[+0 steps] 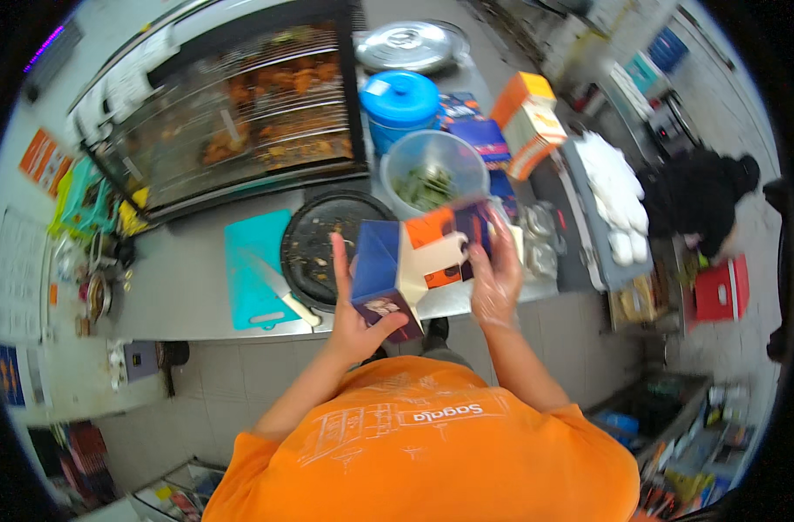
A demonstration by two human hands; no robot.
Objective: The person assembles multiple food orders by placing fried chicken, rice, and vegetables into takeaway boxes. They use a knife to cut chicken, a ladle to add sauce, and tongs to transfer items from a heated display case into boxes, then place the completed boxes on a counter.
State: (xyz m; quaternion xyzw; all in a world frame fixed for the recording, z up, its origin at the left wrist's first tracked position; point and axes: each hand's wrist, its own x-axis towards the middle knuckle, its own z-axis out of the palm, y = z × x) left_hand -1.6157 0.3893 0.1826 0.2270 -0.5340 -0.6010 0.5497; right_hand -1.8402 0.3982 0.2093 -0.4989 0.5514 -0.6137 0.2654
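Between my hands, over the counter's front edge, is a partly folded cardboard takeaway box (378, 248), dark blue and orange outside and cream inside. My left hand (353, 326) grips its blue end, thumb across the lower side and a finger stretched up along the wall. My right hand (498, 283), in a clear plastic glove, is closed on the flaps at the other end. Just beyond the box stands a translucent tub (397, 165) with green leaves inside. Left of the box lies a round black pan (306, 257) with crumbs in it.
A white-handled knife (281, 289) lies across a turquoise cutting board (245, 230). Behind is a glass display warmer (232, 187) with fried food. A blue lidded bucket (400, 100), an orange-white carton (529, 122) and glass jars (540, 258) stand nearby. A person in black (697, 196) is at right.
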